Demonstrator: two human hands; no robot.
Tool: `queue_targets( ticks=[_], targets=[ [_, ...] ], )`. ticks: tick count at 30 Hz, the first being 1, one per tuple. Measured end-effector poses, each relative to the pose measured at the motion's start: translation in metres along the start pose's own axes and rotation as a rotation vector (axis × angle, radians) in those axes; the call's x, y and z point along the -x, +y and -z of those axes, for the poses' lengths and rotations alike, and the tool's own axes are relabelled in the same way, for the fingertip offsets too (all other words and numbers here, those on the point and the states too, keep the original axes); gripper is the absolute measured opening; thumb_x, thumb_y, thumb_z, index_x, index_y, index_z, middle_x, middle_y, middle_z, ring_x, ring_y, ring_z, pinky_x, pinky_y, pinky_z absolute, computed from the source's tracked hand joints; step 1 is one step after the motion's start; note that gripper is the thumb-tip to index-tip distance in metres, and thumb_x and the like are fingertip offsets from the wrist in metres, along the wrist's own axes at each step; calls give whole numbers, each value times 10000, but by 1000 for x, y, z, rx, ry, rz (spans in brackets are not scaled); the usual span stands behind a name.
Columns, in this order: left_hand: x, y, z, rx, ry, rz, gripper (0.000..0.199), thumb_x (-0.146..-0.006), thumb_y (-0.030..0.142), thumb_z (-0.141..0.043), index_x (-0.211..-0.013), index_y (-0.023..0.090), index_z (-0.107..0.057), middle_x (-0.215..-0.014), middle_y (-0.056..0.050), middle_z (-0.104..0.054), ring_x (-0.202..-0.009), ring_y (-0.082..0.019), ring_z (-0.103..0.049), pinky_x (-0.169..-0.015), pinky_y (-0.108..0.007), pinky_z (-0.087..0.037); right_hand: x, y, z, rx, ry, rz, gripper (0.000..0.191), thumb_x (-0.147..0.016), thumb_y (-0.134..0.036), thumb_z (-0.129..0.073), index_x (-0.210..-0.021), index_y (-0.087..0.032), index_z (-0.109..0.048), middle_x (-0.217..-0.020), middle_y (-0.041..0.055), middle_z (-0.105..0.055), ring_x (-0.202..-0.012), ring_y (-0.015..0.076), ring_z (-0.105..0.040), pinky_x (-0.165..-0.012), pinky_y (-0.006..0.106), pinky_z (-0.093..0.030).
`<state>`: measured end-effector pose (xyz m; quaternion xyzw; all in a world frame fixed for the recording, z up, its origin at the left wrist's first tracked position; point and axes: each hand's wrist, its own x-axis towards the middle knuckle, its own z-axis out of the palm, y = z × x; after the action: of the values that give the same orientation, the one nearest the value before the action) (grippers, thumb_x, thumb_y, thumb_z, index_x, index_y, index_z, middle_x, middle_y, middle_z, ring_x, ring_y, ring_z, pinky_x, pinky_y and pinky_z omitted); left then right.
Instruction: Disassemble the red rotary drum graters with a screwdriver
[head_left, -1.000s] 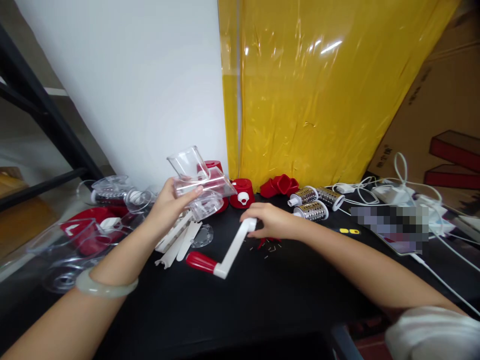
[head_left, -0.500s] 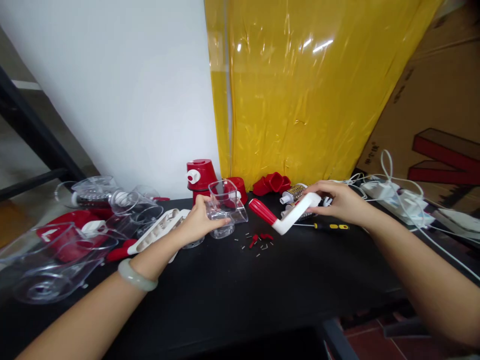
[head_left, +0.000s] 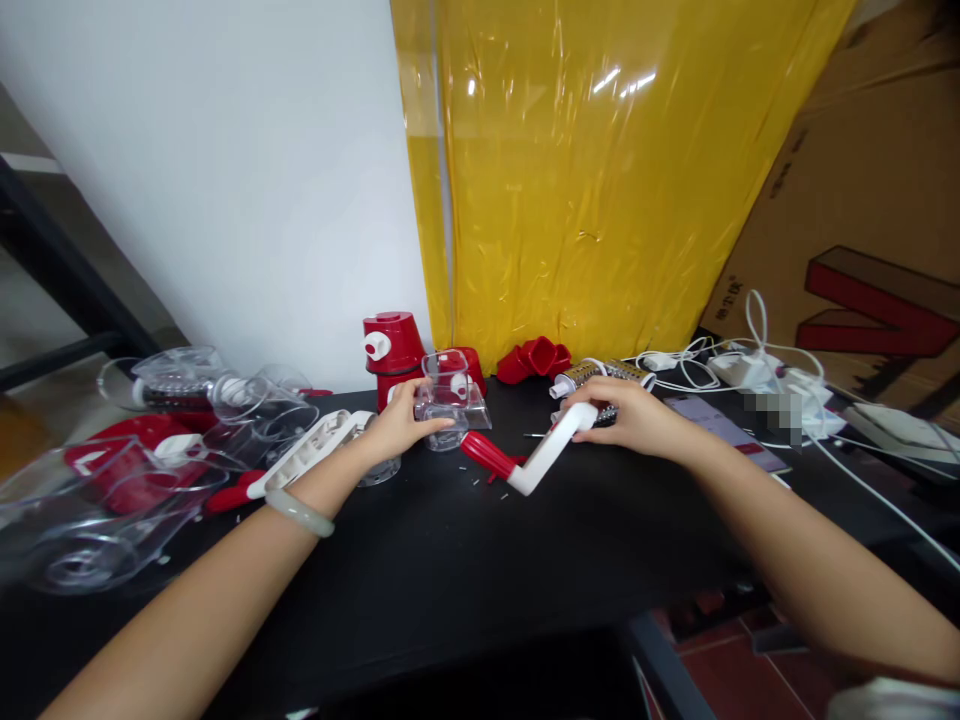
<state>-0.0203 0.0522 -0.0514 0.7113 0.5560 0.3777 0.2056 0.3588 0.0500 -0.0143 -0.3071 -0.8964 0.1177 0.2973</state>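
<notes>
My left hand (head_left: 396, 422) is closed around a clear plastic housing (head_left: 448, 402), which stands upright on the black table. In my right hand (head_left: 628, 412) is a white crank handle (head_left: 553, 455) with a red grip (head_left: 487, 455), held by its far end above the table. The red grip points left, close to the housing's base. Under the crank lie small red parts (head_left: 504, 470) and several small screws (head_left: 475, 482). Behind my right hand are perforated metal grater drums (head_left: 600, 374), partly covered by my fingers. A thin metal shaft (head_left: 532, 436) shows beside the crank.
Red machine bodies (head_left: 394, 350) and red cone-shaped pieces (head_left: 534, 358) stand at the back. Clear plastic parts (head_left: 112, 500) and another crank handle (head_left: 315, 445) crowd the left. A flat phone-like device (head_left: 724, 430), white cables (head_left: 682, 370) and a power strip (head_left: 802, 395) are on the right.
My right hand has moved left with the crank, bringing its red grip nearer the clear housing. The screwdriver's yellow-black handle is now out of sight. My left hand keeps its hold.
</notes>
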Motion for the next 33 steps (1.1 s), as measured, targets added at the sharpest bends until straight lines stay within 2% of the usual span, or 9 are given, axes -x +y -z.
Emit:
queue_targets(
  ticks=[5, 8, 12, 15, 19, 23, 26, 30, 33],
  targets=[
    [-1, 9, -9, -71, 83, -16, 789, -605, 493, -842, -1250, 156, -537, -1327, -200, -548, -1337, -413, -470, -1144, -555, -330, -13, -13, -18, -15, -20, 15, 349, -774, -357, -796, -1071, -199, -705, -980, 73, -690, -848, 188, -634, -733, 304, -502],
    [4, 17, -8, -97, 141, -16, 786, -576, 513, -853, -1216, 151, -576, -1275, -199, -582, -1286, -426, -516, -1104, -559, -377, -20, -25, -29, -16, -42, 32, 347, -764, -326, -808, -1068, -194, -706, -960, 64, -670, -839, 179, -619, -720, 288, -495],
    [25, 41, 14, -115, 214, -23, 528, -815, 571, -626, -1126, 144, -624, -1157, -178, -633, -1049, -339, -655, -975, -520, -479, -22, -43, -41, -4, -60, 55, 338, -756, -276, -818, -1067, -197, -712, -986, 67, -655, -893, 192, -621, -784, 314, -495],
    [52, 72, 25, -138, 261, -83, 383, -883, 524, -557, -1050, 189, -636, -1137, -135, -637, -1092, -311, -625, -979, -468, -472, -22, -61, -50, 5, -58, 67, 354, -769, -265, -808, -1106, -211, -716, -997, 64, -630, -891, 192, -616, -814, 337, -493],
    [83, 106, 5, -39, -24, -235, 406, -846, 459, -664, -1185, 251, -585, -1129, -86, -675, -1055, -298, -654, -905, -427, -511, -28, -92, -60, 12, -38, 107, 373, -801, -234, -771, -1167, -228, -705, -980, 51, -588, -877, 181, -603, -814, 334, -497],
    [86, 107, -15, 236, -312, -18, 520, -755, 483, -764, -1148, 221, -547, -933, -72, -692, -741, -275, -692, -694, -410, -555, -31, -108, -61, 46, 42, 143, 449, -825, -263, -756, -1255, -216, -637, -1041, 69, -633, -927, 192, -624, -833, 340, -515],
    [81, 99, -12, 371, -444, 62, 455, -832, 523, -669, -1125, 220, -498, -810, -27, -666, -549, -204, -647, -557, -370, -554, -17, -89, -48, 163, 87, -5, 593, -837, -424, -742, -1360, -247, -525, -1172, 75, -659, -945, 180, -655, -843, 322, -542],
    [82, 89, 5, 505, -494, 101, 416, -851, 519, -665, -1068, 225, -466, -871, -36, -685, -537, -151, -647, -524, -303, -552, 29, -33, -20, 363, 159, -257, 256, -960, -383, -553, -1070, -167, -637, -1034, 128, -688, -914, 231, -665, -837, 391, -537],
    [85, 83, 10, 592, -473, 123, 425, -856, 497, -686, -1101, 226, -468, -874, -29, -687, -551, -138, -650, -531, -284, -562, 65, 5, -12, 500, 102, -392, 147, -892, -273, -615, -945, -148, -673, -927, 149, -697, -885, 275, -667, -833, 428, -527]
  ],
)
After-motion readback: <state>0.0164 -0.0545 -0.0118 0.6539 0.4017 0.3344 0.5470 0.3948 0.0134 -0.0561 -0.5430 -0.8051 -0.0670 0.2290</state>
